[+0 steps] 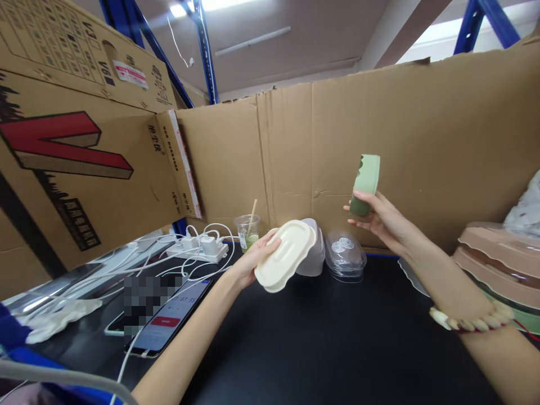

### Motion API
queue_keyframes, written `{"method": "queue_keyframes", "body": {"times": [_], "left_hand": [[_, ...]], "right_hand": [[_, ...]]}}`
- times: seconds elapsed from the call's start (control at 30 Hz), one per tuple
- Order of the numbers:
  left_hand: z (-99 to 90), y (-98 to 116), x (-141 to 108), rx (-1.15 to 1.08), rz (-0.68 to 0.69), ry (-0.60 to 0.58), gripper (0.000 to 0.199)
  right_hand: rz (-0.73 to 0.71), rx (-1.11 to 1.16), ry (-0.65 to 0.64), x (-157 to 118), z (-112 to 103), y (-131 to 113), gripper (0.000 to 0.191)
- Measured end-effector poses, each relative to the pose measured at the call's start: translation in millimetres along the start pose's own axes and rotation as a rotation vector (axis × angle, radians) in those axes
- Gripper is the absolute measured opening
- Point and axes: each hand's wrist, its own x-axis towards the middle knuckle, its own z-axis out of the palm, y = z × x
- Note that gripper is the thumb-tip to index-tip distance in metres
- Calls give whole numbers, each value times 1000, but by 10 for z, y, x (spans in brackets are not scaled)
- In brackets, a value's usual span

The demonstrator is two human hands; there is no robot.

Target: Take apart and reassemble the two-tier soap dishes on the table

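Observation:
My left hand (262, 253) is closed on the edge of a cream plastic lid (287, 256), an oblong with rounded corners and a wavy rim, held tilted above the black table. My right hand (373, 211) is raised higher, gripping a green plastic piece (368, 177) with a scalloped edge; it stands upright, side-on, and its full shape does not show. Behind the lid is a translucent plastic container (314, 259), partly hidden. Just right of it sits a stack of clear plastic lids or trays (346, 259).
Pink-brown scalloped trays (485, 253) are stacked at the right. A cup (248, 228) with a straw stands at the back. At left are a power strip (198, 250), tangled white cables and two phones (172, 320). Cardboard (320, 152) walls the back; a large box (84, 157) juts in.

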Motion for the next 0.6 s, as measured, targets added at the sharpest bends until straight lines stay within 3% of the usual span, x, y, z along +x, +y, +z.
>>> {"method": "queue_keyframes", "body": {"times": [0.07, 0.17, 0.23, 0.33, 0.6], "left_hand": [[-40, 43, 39, 7, 34, 175, 28], [-72, 94, 62, 5, 70, 396, 38], [-87, 109, 66, -7, 64, 408, 54], [-120, 93, 86, -45, 74, 361, 72], [-274, -46, 193, 134, 99, 423, 80]], "right_hand": [[-37, -151, 38, -3, 50, 43, 57], [-139, -486, 186, -15, 119, 130, 58], [-258, -667, 236, -25, 158, 202, 55], [-362, -808, 178, -38, 224, 316, 51], [-362, -887, 17, -75, 437, 597, 45]]}}
